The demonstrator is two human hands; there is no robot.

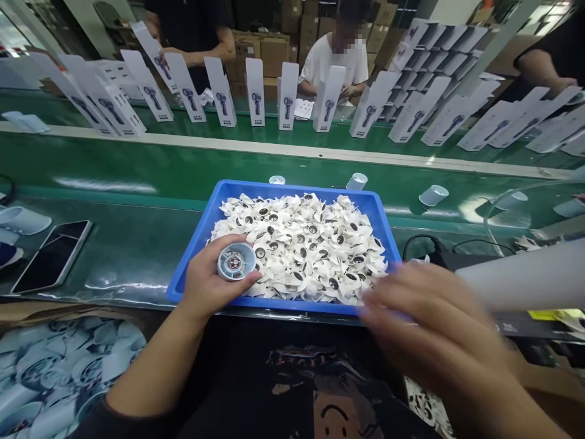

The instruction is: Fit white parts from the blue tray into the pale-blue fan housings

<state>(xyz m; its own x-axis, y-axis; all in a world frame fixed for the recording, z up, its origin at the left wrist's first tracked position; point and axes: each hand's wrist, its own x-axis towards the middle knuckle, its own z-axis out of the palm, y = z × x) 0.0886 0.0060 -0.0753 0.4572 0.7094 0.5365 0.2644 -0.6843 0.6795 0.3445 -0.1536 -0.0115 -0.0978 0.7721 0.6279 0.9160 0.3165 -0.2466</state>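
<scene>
My left hand (pixel 210 277) is closed around a light-blue round fan housing (pixel 236 262), its open end facing up and a motor with copper windings showing inside. It is held over the near left corner of a blue tray (pixel 292 303). Small white fan blades (pixel 304 244) with dark round hubs are heaped in the tray. Over the tray's near right corner is my right hand (pixel 429 311), smeared by motion. Its fingers are too blurred to show whether anything is in them.
A phone (pixel 52 256) lies on the bench at left. Below it a box holds many light-blue housings (pixel 59 366). Beyond the tray, more housings (pixel 433 195) lie on the green conveyor (pixel 159 161). White fan cartons (pixel 255 91) line the far side, where other people work.
</scene>
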